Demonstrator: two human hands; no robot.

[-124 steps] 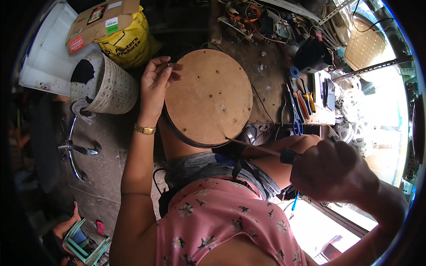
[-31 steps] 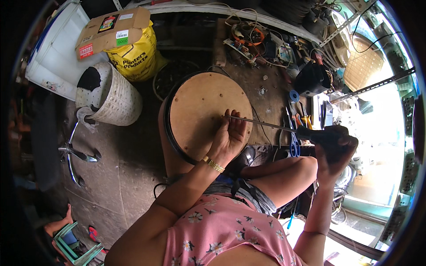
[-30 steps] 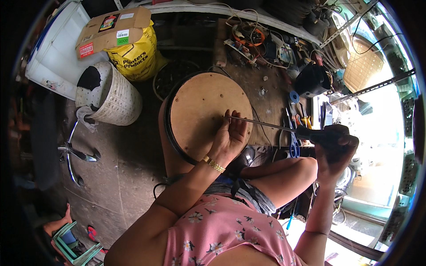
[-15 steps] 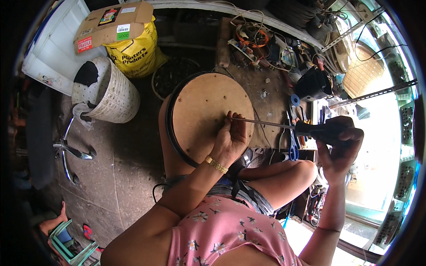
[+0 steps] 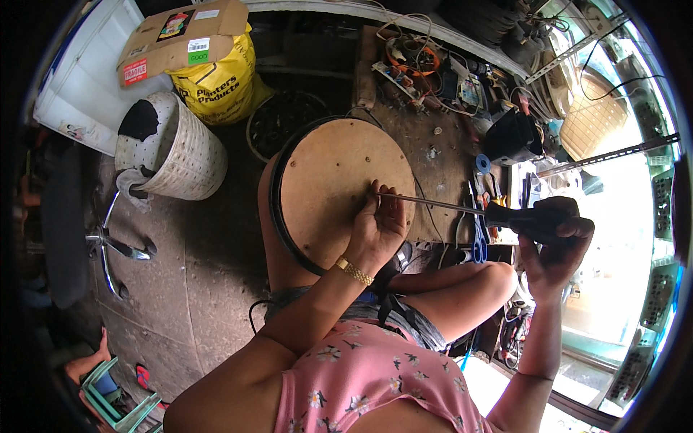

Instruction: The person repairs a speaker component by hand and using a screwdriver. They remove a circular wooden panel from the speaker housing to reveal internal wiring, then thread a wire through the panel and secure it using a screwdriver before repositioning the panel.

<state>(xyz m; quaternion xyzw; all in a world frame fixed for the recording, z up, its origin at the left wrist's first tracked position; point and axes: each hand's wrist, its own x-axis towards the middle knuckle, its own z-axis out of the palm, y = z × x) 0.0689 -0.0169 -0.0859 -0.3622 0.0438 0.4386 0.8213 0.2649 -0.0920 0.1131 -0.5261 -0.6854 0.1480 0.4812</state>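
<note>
A long-shafted screwdriver (image 5: 442, 205) with a thick black handle lies almost level, pointing left. My right hand (image 5: 552, 249) is wrapped around its handle. At the tip, my left hand (image 5: 378, 225) has its fingertips pinched together; whatever small thing they hold there is hidden. Beneath that hand is a round tan board (image 5: 321, 191) with a black rim (image 5: 277, 209) around its left side. Several small screws or holes dot the board near its edge. It is propped up against my leg, tilted toward me.
A wooden work surface (image 5: 433, 169) beyond the board carries blue-handled scissors (image 5: 478, 249), pliers (image 5: 497, 189), a black container (image 5: 514, 136) and tangled wires with an orange ring. On the left stand a white perforated basket (image 5: 189, 162), a yellow sack (image 5: 220, 83) under cardboard, and a chair base (image 5: 119, 245).
Both hands and the screwdriver appear almost in the same place, with only a slight shift to the right. The right hand keeps its grip on the handle.
</note>
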